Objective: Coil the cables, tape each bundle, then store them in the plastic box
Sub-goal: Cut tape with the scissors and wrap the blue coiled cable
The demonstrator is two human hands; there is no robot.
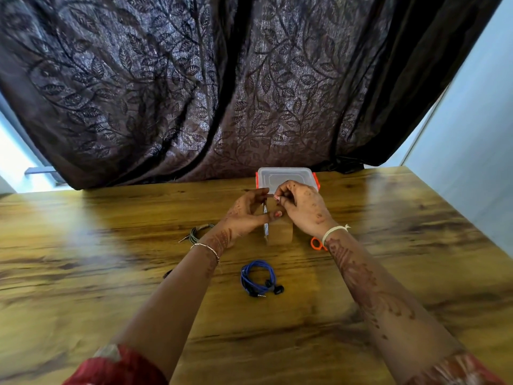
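Nearest us, red sleeves (119, 368); beyond, a coiled blue earphone cable (256, 276) lies on the wooden table (83, 245). Our left hand (247, 215) grips the brown tape roll (280, 232), our right hand (302, 207) pinches its end; the lidded plastic box (288, 175) stands just behind.

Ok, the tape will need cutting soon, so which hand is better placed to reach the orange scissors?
Right, probably. The orange scissors lie just by the right wrist, while the left hand grips the tape roll farther off. The right hand must first release the tape end.
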